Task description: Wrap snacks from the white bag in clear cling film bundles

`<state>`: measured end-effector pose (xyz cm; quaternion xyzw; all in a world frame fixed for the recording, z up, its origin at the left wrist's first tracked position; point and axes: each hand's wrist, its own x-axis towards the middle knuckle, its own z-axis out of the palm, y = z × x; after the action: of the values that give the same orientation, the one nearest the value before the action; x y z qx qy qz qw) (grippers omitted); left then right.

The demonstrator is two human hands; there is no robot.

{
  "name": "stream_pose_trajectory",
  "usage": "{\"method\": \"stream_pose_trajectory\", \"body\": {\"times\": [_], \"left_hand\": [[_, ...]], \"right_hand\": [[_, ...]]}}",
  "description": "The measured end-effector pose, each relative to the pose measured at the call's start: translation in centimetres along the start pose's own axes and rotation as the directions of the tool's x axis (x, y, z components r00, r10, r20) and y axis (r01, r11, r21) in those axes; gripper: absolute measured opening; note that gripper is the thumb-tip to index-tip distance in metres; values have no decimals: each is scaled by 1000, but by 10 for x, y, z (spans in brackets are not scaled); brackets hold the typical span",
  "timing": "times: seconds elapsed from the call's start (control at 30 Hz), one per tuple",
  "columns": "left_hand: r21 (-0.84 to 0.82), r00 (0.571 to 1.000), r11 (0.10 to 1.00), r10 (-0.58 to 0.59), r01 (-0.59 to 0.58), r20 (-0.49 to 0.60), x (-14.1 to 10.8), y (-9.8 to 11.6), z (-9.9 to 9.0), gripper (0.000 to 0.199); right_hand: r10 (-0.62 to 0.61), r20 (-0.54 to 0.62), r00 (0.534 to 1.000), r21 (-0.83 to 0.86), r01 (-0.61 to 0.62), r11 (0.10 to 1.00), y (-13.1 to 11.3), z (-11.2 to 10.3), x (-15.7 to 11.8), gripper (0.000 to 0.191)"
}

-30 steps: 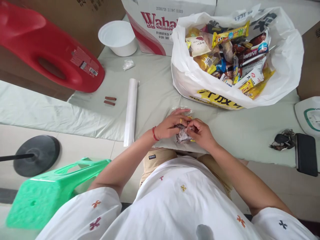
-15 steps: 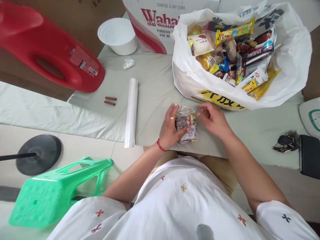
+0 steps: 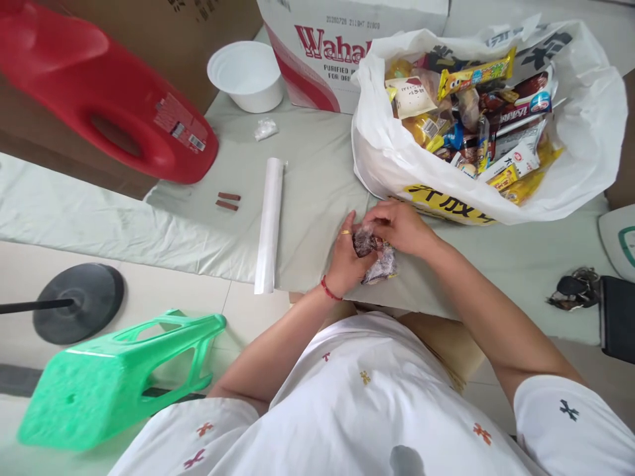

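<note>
Close to the table's front edge lies a small clear plastic packet [image 3: 383, 268] with dark contents and a bit of yellow print. My left hand [image 3: 350, 259] holds it from the left side, thumb across its front. With bent fingers, my right hand [image 3: 398, 226] pinches the loose clear plastic at the packet's top. The two hands partly cover the packet, so its exact contents cannot be made out. Just behind my right hand stands a white plastic bag [image 3: 364, 152] full of wrapped snacks [image 3: 471, 125].
Left of my hands lie a white roll [image 3: 270, 225] and two brown strips [image 3: 228, 201]. Farther back are a crumpled clear wrapper [image 3: 266, 129], a white tub [image 3: 248, 79], a red jug [image 3: 163, 132] and a carton [image 3: 317, 59]. Keys [image 3: 574, 289] rest at the right.
My right hand has moved left onto the packet's top and now pinches its plastic, folding it down. My left hand stays on the packet. The whole view has shifted slightly.
</note>
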<state>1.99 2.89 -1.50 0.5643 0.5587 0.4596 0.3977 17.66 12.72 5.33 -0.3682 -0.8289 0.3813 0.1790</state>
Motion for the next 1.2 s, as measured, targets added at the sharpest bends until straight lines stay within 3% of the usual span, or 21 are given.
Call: {"method": "stream_pose_trajectory", "body": {"times": [0.1,0.17,0.3,0.4,0.5,0.57,0.67,0.73,0.8,0.93,1.03,1.13,1.2], "left_hand": [[35,999,999,-27,28,-39,0,4,2,53],[74,997,997,33,-28,-72,-2,6,4,31],[309,958,932,245,-191,-147,-8,6,1,11],[381,937,860,346,-338,50,-13,7,-14,19],[340,857,798,390,-497,339,-24,11,-34,42],[411,819,729,365,-548,444,-35,14,-41,60],[559,828,621,312,-549,466,-52,17,-38,78],[621,846,577,309,-530,435,-59,14,-31,69],[645,854,559,328,-520,404,-62,8,-24,60],[628,862,590,335,-507,381,-57,-1,-18,58],[584,868,644,318,-493,382,-51,4,-20,54],[493,901,760,296,-423,317,-44,23,-28,42],[396,961,879,208,-266,183,-38,39,-35,37]], "right_hand": [[-224,1,975,-235,218,947,-8,6,-29,24],[-237,19,971,-342,229,911,-9,14,-50,30],[-173,1,985,-520,148,841,-10,32,-83,44],[-121,-75,990,-545,61,836,-14,46,-95,49],[-71,-155,985,-484,-13,875,-16,60,-98,49],[-73,-182,981,-416,-9,910,-17,65,-99,52],[-118,-185,976,-231,74,970,-14,62,-105,64],[-120,-212,970,-108,98,989,-10,54,-109,70],[-126,-198,972,-113,105,988,-6,49,-114,72],[-163,5,987,-365,153,918,-3,53,-117,76],[-137,62,989,-430,150,890,-5,52,-114,75],[-149,73,986,-269,163,949,-7,34,-108,76],[-136,16,991,-54,136,989,-9,19,-104,84]]}}
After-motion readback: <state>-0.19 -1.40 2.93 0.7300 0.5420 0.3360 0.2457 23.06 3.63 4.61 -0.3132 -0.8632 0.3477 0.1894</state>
